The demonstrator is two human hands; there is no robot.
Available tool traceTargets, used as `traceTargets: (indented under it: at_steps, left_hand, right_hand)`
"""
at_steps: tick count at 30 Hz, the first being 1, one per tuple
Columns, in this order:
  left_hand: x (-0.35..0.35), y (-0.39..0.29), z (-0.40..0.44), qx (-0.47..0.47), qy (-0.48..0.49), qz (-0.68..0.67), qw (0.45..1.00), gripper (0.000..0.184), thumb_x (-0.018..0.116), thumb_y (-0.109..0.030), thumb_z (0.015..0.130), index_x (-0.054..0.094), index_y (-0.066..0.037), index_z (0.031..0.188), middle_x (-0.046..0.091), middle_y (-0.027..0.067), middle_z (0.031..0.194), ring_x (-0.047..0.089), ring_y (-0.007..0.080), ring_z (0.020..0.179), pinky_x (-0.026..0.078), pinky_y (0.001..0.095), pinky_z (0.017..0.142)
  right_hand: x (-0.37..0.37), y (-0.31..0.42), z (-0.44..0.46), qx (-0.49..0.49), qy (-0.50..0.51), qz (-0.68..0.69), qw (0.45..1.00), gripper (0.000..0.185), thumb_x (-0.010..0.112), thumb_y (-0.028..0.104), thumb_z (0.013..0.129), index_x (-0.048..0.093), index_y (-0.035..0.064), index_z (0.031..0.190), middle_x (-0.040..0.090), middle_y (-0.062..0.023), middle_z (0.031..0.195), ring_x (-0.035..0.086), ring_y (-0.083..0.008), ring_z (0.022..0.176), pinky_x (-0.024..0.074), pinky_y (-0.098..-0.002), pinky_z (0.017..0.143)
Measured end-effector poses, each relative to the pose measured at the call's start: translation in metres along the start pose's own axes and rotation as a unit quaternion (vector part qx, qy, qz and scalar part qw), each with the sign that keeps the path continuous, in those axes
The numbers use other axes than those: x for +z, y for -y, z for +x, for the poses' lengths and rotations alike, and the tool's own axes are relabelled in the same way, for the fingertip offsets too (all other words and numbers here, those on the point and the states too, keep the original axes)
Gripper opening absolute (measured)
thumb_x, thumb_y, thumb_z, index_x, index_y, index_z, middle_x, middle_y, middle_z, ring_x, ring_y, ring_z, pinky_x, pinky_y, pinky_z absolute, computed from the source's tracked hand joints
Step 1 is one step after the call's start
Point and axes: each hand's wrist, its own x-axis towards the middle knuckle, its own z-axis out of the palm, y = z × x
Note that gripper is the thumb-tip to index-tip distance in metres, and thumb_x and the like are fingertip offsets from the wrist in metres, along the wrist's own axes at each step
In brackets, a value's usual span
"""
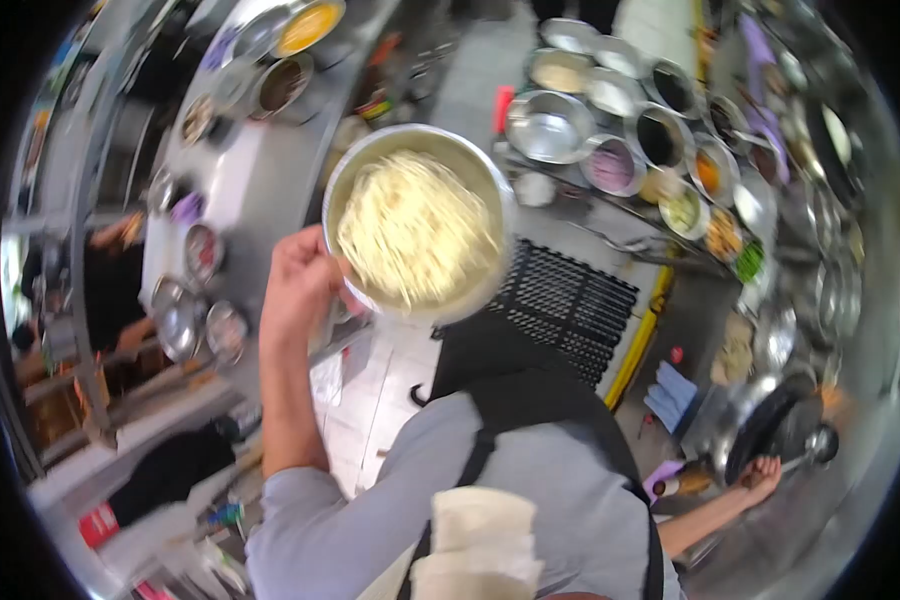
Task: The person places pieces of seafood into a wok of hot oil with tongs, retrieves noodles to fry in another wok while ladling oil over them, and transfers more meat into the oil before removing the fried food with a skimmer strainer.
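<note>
Just right of the left hand (303, 272), I have a deep metal bowl (478, 284), probably fairly heavy, stiff and smooth, best taken by its rim; the pale strips (415, 225) heaped in it look light, soft and loose, likely to spill if tilted. The left hand is clamped on the rim nearest it. Far to its right, my right hand (758, 482) seems closed around the handle of a ladle (822, 442)
</note>
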Motion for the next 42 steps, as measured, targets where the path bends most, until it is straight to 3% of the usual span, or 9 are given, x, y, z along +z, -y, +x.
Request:
traceTargets:
  at_steps: [4,7,13,16,23,30,34,38,42]
  left_hand:
    - [0.163,-0.066,-0.076,0.008,0.288,0.014,0.958,0.007,0.063,0.002,0.073,0.059,0.005,0.069,0.066,0.0126,0.067,0.064,0.0189,0.053,0.053,0.0269,0.05]
    - [0.258,-0.079,-0.097,0.212,0.5,0.079,0.836,0.014,0.067,0.001,0.072,0.058,0.007,0.062,0.065,0.0192,0.069,0.069,0.0284,0.064,0.058,0.0306,0.06]
    - [0.384,-0.087,-0.165,0.2,0.666,0.083,0.713,0.015,0.067,0.006,0.071,0.064,0.017,0.082,0.064,0.039,0.101,0.07,0.0456,0.087,0.058,0.0466,0.077]
    - [0.424,-0.088,-0.181,0.204,0.717,0.097,0.659,0.014,0.067,0.005,0.071,0.063,0.015,0.08,0.064,0.0339,0.094,0.068,0.0404,0.081,0.057,0.0435,0.073]
    - [0.514,-0.087,-0.202,0.187,0.791,0.11,0.572,0.01,0.066,0.001,0.072,0.062,0.01,0.075,0.064,0.0218,0.08,0.065,0.0284,0.067,0.053,0.0362,0.062]
    - [0.656,-0.042,-0.207,0.103,0.799,0.159,0.571,0.01,0.065,-0.002,0.072,0.06,0.005,0.069,0.064,0.0097,0.065,0.061,0.0164,0.053,0.049,0.0289,0.051]
    - [0.778,0.039,-0.221,0.112,0.771,0.21,0.59,0.01,0.06,-0.002,0.083,0.06,0.008,0.081,0.064,0.0095,0.075,0.065,0.0155,0.059,0.052,0.025,0.05]
    - [0.925,0.165,-0.23,0.511,0.704,0.131,0.476,0.014,0.061,-0.001,0.077,0.059,0.01,0.084,0.058,0.0245,0.131,0.07,0.0358,0.08,0.057,0.0353,0.061]
    - [1.014,0.239,-0.244,0.633,0.637,0.158,0.409,0.008,0.058,0.0,0.077,0.056,0.008,0.08,0.05,0.031,0.135,0.068,0.0439,0.077,0.058,0.0471,0.066]
  right_hand:
    - [-0.043,0.008,-0.018,0.006,0.045,0.087,0.995,0.015,0.05,0.012,0.101,0.058,0.0013,0.108,0.031,0.0041,0.063,0.028,-0.0084,0.052,0.0301,-0.0266,0.05]
    - [-0.118,0.011,-0.018,-0.001,0.073,0.069,0.995,0.029,0.049,0.012,0.101,0.051,0.0043,0.129,0.036,0.0037,0.066,0.032,-0.0075,0.051,0.0312,-0.0248,0.049]
    - [-0.14,0.065,-0.105,0.006,-0.067,-0.064,0.996,0.04,0.047,0.01,0.099,0.044,0.0046,0.138,0.04,0.0026,0.069,0.037,-0.008,0.049,0.0363,-0.0246,0.048]
    - [-0.171,0.069,-0.125,-0.022,-0.129,-0.078,0.988,0.045,0.048,0.007,0.096,0.042,0.0033,0.14,0.04,0.002,0.068,0.038,-0.0078,0.045,0.0356,-0.0253,0.044]
    - [-0.215,0.07,-0.148,-0.029,-0.231,-0.097,0.968,0.043,0.051,0.01,0.097,0.045,0.0026,0.139,0.038,0.002,0.066,0.035,-0.0075,0.042,0.0345,-0.0254,0.041]
    - [-0.22,0.053,-0.136,-0.037,-0.272,-0.115,0.955,0.044,0.054,0.008,0.093,0.047,0.0004,0.136,0.056,-0.0046,0.074,0.056,-0.0138,0.06,0.0499,-0.0262,0.06]
    - [-0.199,0.047,-0.128,-0.032,-0.294,-0.142,0.945,0.043,0.052,0.003,0.091,0.047,-0.0023,0.133,0.046,0.0018,0.06,0.038,-0.006,0.038,0.0311,-0.0218,0.036]
    - [-0.18,0.032,-0.113,0.023,-0.346,-0.158,0.924,0.043,0.054,0.002,0.091,0.049,0.0003,0.134,0.048,0.0008,0.062,0.041,-0.0059,0.04,0.0327,-0.0223,0.036]
    - [-0.159,0.018,-0.097,0.095,-0.396,-0.238,0.882,0.05,0.058,-0.002,0.087,0.049,-0.0048,0.137,0.063,-0.0071,0.079,0.053,-0.0103,0.047,0.042,-0.0249,0.042]
